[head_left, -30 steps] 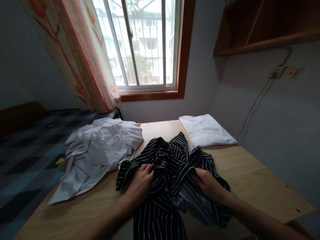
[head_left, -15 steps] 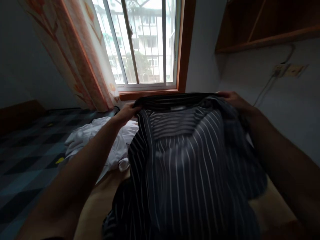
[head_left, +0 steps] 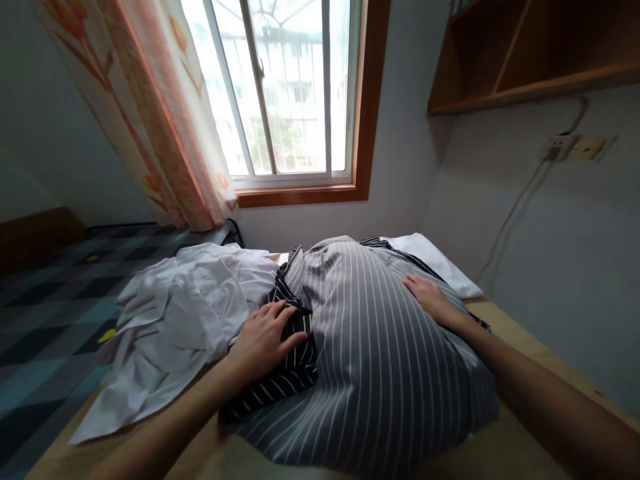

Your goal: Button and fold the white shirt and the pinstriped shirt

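Note:
A dark striped shirt [head_left: 380, 347] is spread over the wooden table in front of me, its middle puffed up and its near edge hanging loose. My left hand [head_left: 267, 333] rests on the black striped part at the shirt's left side, fingers spread. On the shirt's right side lies my right hand [head_left: 425, 293], its fingers stretched out over the cloth. Neither hand grips the fabric. Left of the shirt is a heap of crumpled white clothing [head_left: 185, 300]. Beyond its far right edge lies a flat white cloth [head_left: 433, 263].
The wooden table [head_left: 520, 333] meets the wall on the right. A bed with a checked cover [head_left: 45, 320] stands at the left. Ahead are a window [head_left: 290, 100] and a flowered curtain [head_left: 165, 133]. A shelf [head_left: 530, 60] and a socket with a cord [head_left: 555, 150] are on the right wall.
The shirt, held up by its collar end in both hands before, has come down onto the table. Both hands have let go, lowered and now lie flat on it.

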Motion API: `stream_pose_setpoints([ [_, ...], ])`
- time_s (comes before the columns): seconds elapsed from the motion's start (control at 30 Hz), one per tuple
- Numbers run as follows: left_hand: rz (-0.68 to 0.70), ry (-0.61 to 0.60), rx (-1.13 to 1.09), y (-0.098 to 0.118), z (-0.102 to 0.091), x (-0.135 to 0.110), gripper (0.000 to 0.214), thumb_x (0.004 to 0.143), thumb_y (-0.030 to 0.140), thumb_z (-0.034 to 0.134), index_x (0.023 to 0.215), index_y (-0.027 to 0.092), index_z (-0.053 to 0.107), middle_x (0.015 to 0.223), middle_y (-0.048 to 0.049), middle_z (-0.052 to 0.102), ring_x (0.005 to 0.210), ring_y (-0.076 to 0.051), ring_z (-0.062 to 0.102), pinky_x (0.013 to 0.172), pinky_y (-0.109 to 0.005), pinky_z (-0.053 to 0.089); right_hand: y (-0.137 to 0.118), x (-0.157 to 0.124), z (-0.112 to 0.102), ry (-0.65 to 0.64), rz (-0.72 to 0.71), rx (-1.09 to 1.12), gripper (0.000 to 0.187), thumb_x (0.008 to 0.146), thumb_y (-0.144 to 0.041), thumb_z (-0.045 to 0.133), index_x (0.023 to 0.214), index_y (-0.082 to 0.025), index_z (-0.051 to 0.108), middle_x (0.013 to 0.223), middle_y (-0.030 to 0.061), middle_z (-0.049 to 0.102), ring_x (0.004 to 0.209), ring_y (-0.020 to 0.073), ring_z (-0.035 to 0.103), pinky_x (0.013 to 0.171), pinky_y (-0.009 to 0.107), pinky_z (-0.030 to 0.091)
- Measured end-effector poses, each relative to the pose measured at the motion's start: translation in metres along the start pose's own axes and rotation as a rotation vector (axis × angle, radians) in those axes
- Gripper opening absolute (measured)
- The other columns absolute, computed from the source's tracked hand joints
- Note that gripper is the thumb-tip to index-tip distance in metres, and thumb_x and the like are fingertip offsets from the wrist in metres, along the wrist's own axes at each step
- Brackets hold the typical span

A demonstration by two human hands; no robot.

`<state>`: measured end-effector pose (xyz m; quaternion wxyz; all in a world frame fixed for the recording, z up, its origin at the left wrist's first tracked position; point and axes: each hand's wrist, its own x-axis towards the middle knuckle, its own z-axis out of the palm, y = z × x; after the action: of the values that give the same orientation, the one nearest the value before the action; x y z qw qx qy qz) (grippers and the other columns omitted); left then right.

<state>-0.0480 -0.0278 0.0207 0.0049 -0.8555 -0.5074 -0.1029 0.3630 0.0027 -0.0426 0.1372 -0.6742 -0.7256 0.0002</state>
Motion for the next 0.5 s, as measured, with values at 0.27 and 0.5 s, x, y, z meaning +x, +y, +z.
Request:
stream_pose_setpoints([
  [0.27,-0.029,-0.020,-0.039,0.007,0.020,-0.079,0.053,0.076,0.039,0.067,0.127,0.024,0.059,0.132,-0.0109,0.059,0.116,-0.033,0.056,0.097,-0.049,0.044,-0.066,-0.085,-0.034,0.177,-0.332,0.380,0.065,0.094,-0.061,0.028,0.146,-0.023,0.039,0.152,0.0112,0.036,0.142,0.0301,0.028,0.115,0.053,0.023],
  [0.5,-0.435,0.421,-0.584,-0.008,-0.018,-0.053,0.021,0.080,0.023,0.049,0.089,0.018,0.067,0.081,-0.0031,0.071,0.076,-0.022,0.066,0.072,-0.032,0.054,-0.127,-0.125,-0.020,-0.364,-0.576,0.350,0.077,0.081,-0.064,0.060,0.147,-0.033,0.036,0.156,0.0111,0.029,0.144,0.0384,0.019,0.113,0.065,0.007],
])
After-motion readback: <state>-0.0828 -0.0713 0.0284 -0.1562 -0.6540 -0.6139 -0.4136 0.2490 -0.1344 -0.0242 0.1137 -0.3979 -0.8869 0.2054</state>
